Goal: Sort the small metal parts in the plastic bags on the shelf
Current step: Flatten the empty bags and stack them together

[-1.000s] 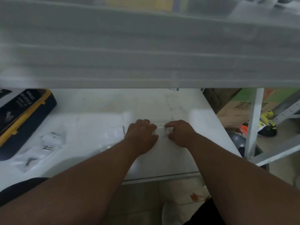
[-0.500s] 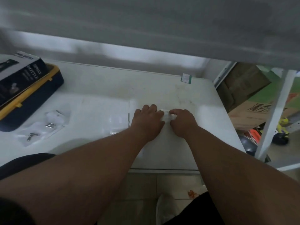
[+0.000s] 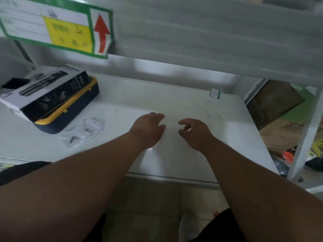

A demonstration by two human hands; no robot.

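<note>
1. White shelf (image 3: pixel 183 102) carries everything I see.
2. My left hand (image 3: pixel 148 130) hovers over mid-shelf, fingers loosely curled, grasping nothing visible.
3. My right hand (image 3: pixel 194 132) sits just beside it, apart, fingers released and half bent.
4. Clear plastic bags (image 3: pixel 82 132) with small metal parts (image 3: pixel 74 138) lie left of the hands, near a navy-and-yellow case (image 3: pixel 70 117).
5. A black spray bottle box (image 3: pixel 45 91) rests on that case.
</note>
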